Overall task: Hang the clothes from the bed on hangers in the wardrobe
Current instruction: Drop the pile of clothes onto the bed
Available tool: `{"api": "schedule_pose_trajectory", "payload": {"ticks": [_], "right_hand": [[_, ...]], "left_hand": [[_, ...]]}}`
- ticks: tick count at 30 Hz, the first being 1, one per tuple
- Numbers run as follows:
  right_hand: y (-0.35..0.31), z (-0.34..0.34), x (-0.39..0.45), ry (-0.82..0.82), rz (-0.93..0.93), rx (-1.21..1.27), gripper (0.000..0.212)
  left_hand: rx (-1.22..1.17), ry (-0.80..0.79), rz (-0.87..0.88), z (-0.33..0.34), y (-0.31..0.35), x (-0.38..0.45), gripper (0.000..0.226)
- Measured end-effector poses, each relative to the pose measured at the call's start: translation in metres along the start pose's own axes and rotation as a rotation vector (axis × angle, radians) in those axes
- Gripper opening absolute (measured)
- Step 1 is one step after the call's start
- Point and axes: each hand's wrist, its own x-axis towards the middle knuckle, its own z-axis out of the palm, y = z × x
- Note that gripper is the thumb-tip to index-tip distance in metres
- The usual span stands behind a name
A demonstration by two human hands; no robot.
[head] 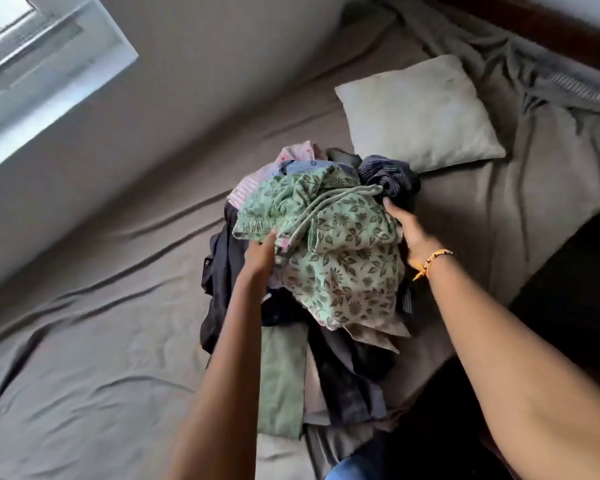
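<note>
Here, clothes pile (312,251) near bed edge (471,344).

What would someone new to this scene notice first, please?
The eye lands on the green leaf-print garment crowning a pile of clothes mid-bed. The left hand and right hand reach in from either side of it. A pale pillow lies just beyond on the brown bedsheet.
</note>
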Motion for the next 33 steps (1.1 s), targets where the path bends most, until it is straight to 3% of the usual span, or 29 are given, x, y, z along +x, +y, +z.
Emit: {"api": "schedule_pose_trajectory", "payload": {"ticks": [2,4,6,8,9,12,15,18,24,33], "right_hand": [[0.025,0.010,0.042,-0.071,0.053,-0.087,0.096],[0.038,0.028,0.057,-0.026,0.057,-0.217,0.106],[0.047,0.032,0.071,0.071,0.043,-0.312,0.116],[0.047,0.026,0.074,0.090,0.052,-0.336,0.129],[0.049,0.019,0.076,0.070,0.033,-0.317,0.124],[0.039,0.003,0.050,0.065,-0.044,-0.244,0.073],[0.042,-0.016,0.015,0.142,-0.069,-0.164,0.046],[0.050,-0.039,-0.031,0.255,-0.133,-0.101,0.035],[0.097,-0.111,-0.140,0.611,-0.324,0.029,0.030],[0.212,-0.187,-0.328,1.037,-0.475,0.116,0.030]], "left_hand": [[0.242,0.034,0.037,0.016,-0.009,0.001,0.075],[0.386,-0.008,0.138,0.036,-0.012,-0.009,0.085],[0.382,0.038,0.216,0.057,-0.016,-0.016,0.093],[0.309,0.165,0.229,0.071,-0.010,-0.027,0.084],[0.271,0.232,0.239,0.077,-0.006,-0.034,0.078],[0.195,0.304,0.294,0.095,0.005,-0.056,0.069],[0.303,0.193,0.297,0.122,0.013,-0.080,0.081],[0.475,0.031,0.386,0.158,0.022,-0.112,0.084],[0.542,-0.381,0.717,0.227,0.027,-0.200,0.054],[0.669,-0.716,1.026,0.323,-0.024,-0.372,0.034]]}}
